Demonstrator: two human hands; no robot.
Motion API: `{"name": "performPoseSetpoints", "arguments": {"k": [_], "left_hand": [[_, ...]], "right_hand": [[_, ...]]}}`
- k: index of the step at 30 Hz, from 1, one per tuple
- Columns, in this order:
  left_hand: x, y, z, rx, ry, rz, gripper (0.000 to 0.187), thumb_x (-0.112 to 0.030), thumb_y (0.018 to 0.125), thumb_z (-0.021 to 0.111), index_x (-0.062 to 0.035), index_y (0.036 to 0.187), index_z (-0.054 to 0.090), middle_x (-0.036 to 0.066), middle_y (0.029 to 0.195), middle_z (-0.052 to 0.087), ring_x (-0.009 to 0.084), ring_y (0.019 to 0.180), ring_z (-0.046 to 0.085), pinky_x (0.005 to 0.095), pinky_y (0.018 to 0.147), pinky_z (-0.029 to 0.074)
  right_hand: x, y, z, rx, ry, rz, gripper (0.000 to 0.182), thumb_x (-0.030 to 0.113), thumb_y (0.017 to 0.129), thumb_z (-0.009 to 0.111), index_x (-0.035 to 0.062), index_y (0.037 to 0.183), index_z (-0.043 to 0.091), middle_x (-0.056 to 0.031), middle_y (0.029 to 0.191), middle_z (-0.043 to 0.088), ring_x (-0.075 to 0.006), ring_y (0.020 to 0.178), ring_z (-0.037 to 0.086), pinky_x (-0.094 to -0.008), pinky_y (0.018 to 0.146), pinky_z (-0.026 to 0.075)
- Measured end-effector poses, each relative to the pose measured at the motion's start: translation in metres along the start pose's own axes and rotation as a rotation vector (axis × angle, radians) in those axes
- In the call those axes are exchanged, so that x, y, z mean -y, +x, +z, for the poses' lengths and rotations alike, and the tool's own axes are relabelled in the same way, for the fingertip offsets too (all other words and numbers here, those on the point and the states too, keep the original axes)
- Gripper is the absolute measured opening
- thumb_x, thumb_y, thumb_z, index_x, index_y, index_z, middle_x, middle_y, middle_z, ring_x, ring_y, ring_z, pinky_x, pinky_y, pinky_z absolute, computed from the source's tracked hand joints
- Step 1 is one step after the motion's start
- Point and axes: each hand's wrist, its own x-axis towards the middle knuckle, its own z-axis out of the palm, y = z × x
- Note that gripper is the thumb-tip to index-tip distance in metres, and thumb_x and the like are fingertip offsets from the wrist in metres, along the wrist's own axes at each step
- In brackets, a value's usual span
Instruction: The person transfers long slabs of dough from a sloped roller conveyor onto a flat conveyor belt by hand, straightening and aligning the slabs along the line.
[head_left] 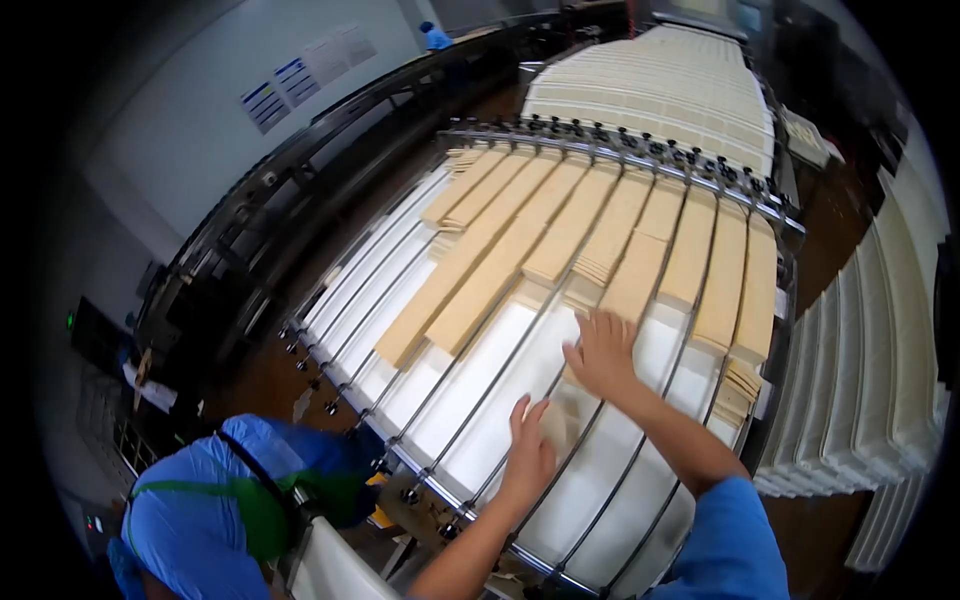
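Note:
Long rows of thin tan biscuits (494, 277), packed face to face, lie in the lanes of a white slanted bed split by thin metal rods. My right hand (605, 352) is open, its fingertips at the near end of a row of biscuits (637, 272) right of the middle. Lower down, my left hand (530, 458) is over the white bed (480, 425) with fingers stretched and apart. Just right of its fingers is a blurred beige piece (562, 424). Some biscuits (594, 270) lean at the end of the row left of my right hand.
A chrome cross bar (620, 155) with black knobs spans the bed's far end; beyond it runs a pale, ridged conveyor (650, 90). White stacked trays (850, 370) stand at right. A person in blue (200, 510) is close at lower left, another (436, 37) far back. Loose biscuits (736, 392) lie by the right edge.

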Motion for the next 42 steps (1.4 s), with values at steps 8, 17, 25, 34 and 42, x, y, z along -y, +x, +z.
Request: {"name": "performPoseSetpoints", "arguments": {"k": [8,17,25,34,42], "left_hand": [[0.017,-0.217,-0.081,-0.615,0.180,-0.273,0.056,0.001,0.075,0.051,0.0002,0.130,0.040,0.026,0.136,0.029,0.0406,0.124,0.035,0.0442,0.105,0.030],[0.012,-0.405,-0.133,-1.121,0.370,-0.530,0.049,-0.006,0.081,0.058,0.0004,0.127,0.041,0.023,0.129,0.039,0.0394,0.120,0.039,0.0433,0.103,0.031],[0.087,-0.646,-0.196,-1.557,0.770,-1.192,0.057,-0.013,0.079,0.065,0.0018,0.128,0.040,0.023,0.126,0.042,0.0413,0.115,0.040,0.0451,0.101,0.033],[0.125,-0.736,-0.235,-1.165,0.236,-1.591,0.090,-0.026,0.060,0.083,0.0060,0.129,0.034,0.027,0.123,0.038,0.0442,0.112,0.041,0.0459,0.097,0.038],[0.119,-0.717,-0.243,-1.014,0.265,-1.613,0.087,-0.042,0.066,0.077,0.0050,0.126,0.035,0.026,0.119,0.045,0.0424,0.106,0.049,0.0492,0.091,0.040]], "right_hand": [[0.126,-0.101,-0.064,0.411,0.330,-0.278,0.047,0.031,0.079,0.062,0.0038,0.117,0.054,-0.0147,0.116,0.050,-0.0314,0.113,0.041,-0.0482,0.095,0.025],[0.333,-0.178,-0.099,0.832,0.958,-0.909,0.031,0.016,0.078,0.064,0.0027,0.106,0.059,-0.0141,0.101,0.060,-0.0322,0.097,0.054,-0.0428,0.087,0.039],[0.525,-0.292,-0.094,1.144,1.156,-1.136,0.023,0.013,0.079,0.063,0.0031,0.100,0.063,-0.0135,0.100,0.062,-0.0309,0.098,0.055,-0.0397,0.088,0.042],[0.708,-0.440,0.063,1.039,0.409,-0.975,0.064,0.033,0.084,0.060,0.0003,0.134,0.038,-0.0200,0.141,0.030,-0.0375,0.123,0.037,-0.0452,0.099,0.037],[0.848,-0.467,0.071,1.135,0.215,-0.939,0.073,0.054,0.087,0.049,0.0155,0.144,0.028,-0.0215,0.152,0.010,-0.0370,0.129,0.036,-0.0416,0.101,0.039]]}}
